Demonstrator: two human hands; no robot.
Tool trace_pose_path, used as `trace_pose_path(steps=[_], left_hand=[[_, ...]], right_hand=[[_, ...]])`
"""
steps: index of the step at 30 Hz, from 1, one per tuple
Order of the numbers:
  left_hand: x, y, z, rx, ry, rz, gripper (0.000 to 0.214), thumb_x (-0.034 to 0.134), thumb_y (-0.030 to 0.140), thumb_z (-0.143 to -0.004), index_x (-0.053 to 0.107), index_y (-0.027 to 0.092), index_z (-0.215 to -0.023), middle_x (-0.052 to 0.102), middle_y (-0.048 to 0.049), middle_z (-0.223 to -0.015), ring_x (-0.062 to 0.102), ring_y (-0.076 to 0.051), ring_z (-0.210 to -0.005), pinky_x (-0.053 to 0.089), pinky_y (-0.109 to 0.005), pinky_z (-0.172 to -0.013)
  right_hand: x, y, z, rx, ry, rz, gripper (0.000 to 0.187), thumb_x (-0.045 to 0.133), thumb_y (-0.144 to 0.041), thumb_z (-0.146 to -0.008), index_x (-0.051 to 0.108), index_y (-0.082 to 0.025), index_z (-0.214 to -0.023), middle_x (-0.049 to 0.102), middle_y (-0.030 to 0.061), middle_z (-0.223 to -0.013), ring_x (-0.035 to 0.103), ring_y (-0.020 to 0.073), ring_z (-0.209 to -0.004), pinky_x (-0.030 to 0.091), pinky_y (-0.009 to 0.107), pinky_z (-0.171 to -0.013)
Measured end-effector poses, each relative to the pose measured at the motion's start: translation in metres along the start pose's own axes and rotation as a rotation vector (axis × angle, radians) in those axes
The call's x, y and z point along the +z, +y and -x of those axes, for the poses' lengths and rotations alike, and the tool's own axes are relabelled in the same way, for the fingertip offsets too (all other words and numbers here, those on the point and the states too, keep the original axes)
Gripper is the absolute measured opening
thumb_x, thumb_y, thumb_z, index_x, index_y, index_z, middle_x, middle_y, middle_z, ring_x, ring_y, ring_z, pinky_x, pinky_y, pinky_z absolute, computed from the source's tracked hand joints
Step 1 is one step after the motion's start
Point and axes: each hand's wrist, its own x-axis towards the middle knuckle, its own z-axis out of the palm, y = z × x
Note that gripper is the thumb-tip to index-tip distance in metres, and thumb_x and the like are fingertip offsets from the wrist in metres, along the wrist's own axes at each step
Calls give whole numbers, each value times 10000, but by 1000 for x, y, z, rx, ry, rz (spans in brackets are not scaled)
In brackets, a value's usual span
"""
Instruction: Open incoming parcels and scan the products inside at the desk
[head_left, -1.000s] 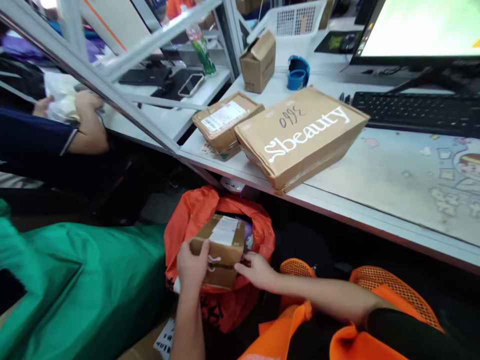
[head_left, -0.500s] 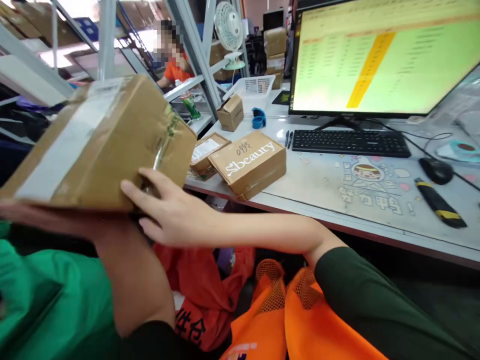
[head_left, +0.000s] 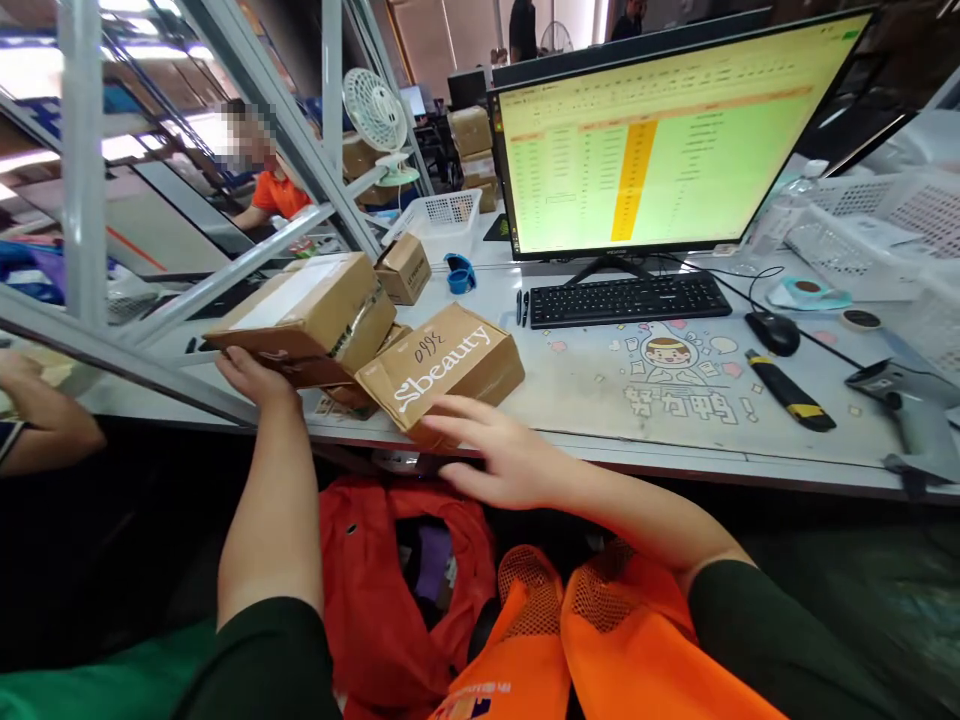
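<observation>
My left hand [head_left: 259, 378] supports a taped cardboard box [head_left: 311, 305] from below at its near edge. A white label covers part of its top, and it tilts a little above the desk. A brown box with white "beauty" lettering [head_left: 450, 365] and a handwritten number sits at the desk's front edge. Beside that box's near corner is my right hand [head_left: 502, 450], fingers apart and holding nothing; whether the fingertips touch it I cannot tell. Another flat box, mostly hidden, lies between the two. A small carton [head_left: 403, 268] stands behind them.
A monitor [head_left: 645, 150], keyboard [head_left: 630, 298], mouse [head_left: 772, 332], box cutter [head_left: 791, 392] and scanner [head_left: 911, 415] occupy the desk's right side. A metal frame [head_left: 247, 262] borders the left. A red bag [head_left: 360, 590] hangs below the edge. A person [head_left: 279, 195] sits beyond the frame.
The large box has moved away from me, over the desk beside the lettered box. My right hand has left it and shifted right. The view has turned right.
</observation>
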Motion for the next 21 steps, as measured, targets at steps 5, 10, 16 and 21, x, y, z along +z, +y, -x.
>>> trace_pose_path(steps=[5, 10, 16, 21], left_hand=[[-12, -14, 84, 154, 316, -158, 563, 469, 535, -956, 403, 116, -1326, 450, -202, -1509, 393, -317, -1476, 252, -484, -1314], [-6, 2, 200, 42, -272, -86, 1031, 607, 967, -695, 489, 244, -1420, 299, -233, -1709, 315, -440, -1606, 403, -541, -1232], [43, 33, 228, 26, -77, -84, 819, 669, 782, -804, 468, 222, -1368, 546, -176, -1434, 543, -366, -1399, 380, -525, -1261], [67, 49, 224, -79, 149, -31, 290, 495, 409, -891, 471, 226, -1115, 605, -98, -1236, 598, -292, -1289, 437, -468, -1212]], right_hand=[[-119, 43, 160, 437, 427, 333, 353, 597, -360, -1033, 700, -263, -1356, 665, 119, -1472, 622, 266, -1394, 492, 505, -1196], [-214, 65, 301, 758, 749, 804, 352, 603, -463, -971, 783, -235, -1171, 743, 165, -1306, 689, 313, -1261, 476, 505, -1170], [-284, 80, 351, 972, 809, 1009, 362, 640, -377, -896, 796, -171, -1150, 707, 241, -1330, 641, 339, -1307, 441, 462, -1176], [-327, 90, 364, 1127, 829, 1139, 561, 705, -410, -873, 738, -71, -1318, 588, 358, -1438, 509, 409, -1462, 371, 536, -1223]])
